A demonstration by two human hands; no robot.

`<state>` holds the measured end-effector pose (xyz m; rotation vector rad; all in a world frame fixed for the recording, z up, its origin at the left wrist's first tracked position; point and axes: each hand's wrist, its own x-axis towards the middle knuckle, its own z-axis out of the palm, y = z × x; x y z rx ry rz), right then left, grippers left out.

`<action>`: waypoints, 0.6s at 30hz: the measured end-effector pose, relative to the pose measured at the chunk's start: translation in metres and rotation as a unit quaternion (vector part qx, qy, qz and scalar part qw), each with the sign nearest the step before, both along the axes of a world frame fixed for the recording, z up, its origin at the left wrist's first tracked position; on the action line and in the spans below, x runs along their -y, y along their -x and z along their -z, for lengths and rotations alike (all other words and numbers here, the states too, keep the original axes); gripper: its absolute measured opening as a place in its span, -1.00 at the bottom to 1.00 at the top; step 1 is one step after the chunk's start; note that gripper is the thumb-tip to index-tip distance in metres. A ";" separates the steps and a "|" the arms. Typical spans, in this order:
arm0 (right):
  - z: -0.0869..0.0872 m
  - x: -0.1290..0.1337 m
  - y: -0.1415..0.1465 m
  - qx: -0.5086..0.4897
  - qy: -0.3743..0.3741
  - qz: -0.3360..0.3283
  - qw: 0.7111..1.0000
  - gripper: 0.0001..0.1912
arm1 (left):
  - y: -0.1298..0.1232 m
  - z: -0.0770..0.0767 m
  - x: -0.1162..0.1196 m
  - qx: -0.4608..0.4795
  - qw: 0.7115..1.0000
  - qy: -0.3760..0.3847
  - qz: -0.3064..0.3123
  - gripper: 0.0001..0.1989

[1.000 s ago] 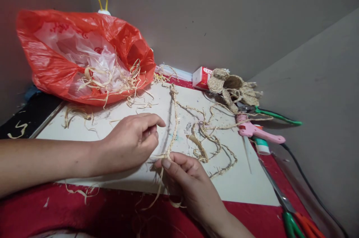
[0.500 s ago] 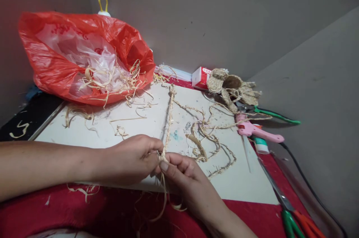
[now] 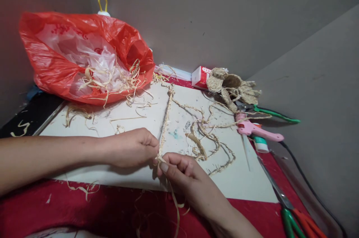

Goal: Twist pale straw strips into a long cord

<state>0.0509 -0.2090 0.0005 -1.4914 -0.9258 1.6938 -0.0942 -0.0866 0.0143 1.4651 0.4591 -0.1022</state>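
Observation:
A pale braided raffia cord (image 3: 166, 118) runs from the far side of the white board down to my two hands. My left hand (image 3: 137, 147) is closed at the near end of the braid, its fingertips mostly hidden behind the fist. On the other side, my right hand (image 3: 179, 170) pinches the braid's end between thumb and fingers. Loose raffia strands (image 3: 174, 202) hang below it over the red cloth. The rest of the cord (image 3: 213, 137) lies looped on the board to the right.
A red plastic bag (image 3: 56, 77) holding raffia stands at the back left. Along the right lie woven raffia pieces (image 3: 215, 81), green-handled pliers (image 3: 276, 114), a pink glue gun (image 3: 258, 129), a white-and-teal bottle (image 3: 261, 144) and scissors (image 3: 286, 202). Beneath is a white board (image 3: 241, 185).
My left hand has shifted slightly left, and the braid's near end has moved left with it. The hanging strands have swung right. My right hand keeps its pinch in nearly the same place.

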 end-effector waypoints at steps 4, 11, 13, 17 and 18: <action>-0.002 0.001 -0.002 0.013 -0.004 -0.009 1.000 -0.64 | -0.002 0.004 -0.004 0.004 0.998 0.060 0.004 -0.77; -0.009 0.001 -0.002 0.079 -0.064 -0.036 0.994 -0.63 | -0.002 0.007 -0.005 -0.003 0.997 0.079 -0.005 -0.79; -0.012 0.001 -0.003 0.115 -0.090 -0.046 0.988 -0.65 | -0.001 0.007 -0.004 -0.009 0.998 0.056 -0.008 -0.79; -0.018 0.001 -0.008 0.220 -0.136 -0.043 0.965 -0.68 | 0.000 0.004 -0.002 -0.032 0.999 -0.011 -0.018 -0.80; -0.019 0.001 -0.008 0.240 -0.143 -0.037 0.959 -0.67 | 0.001 0.003 -0.001 -0.033 0.999 -0.023 -0.020 -0.79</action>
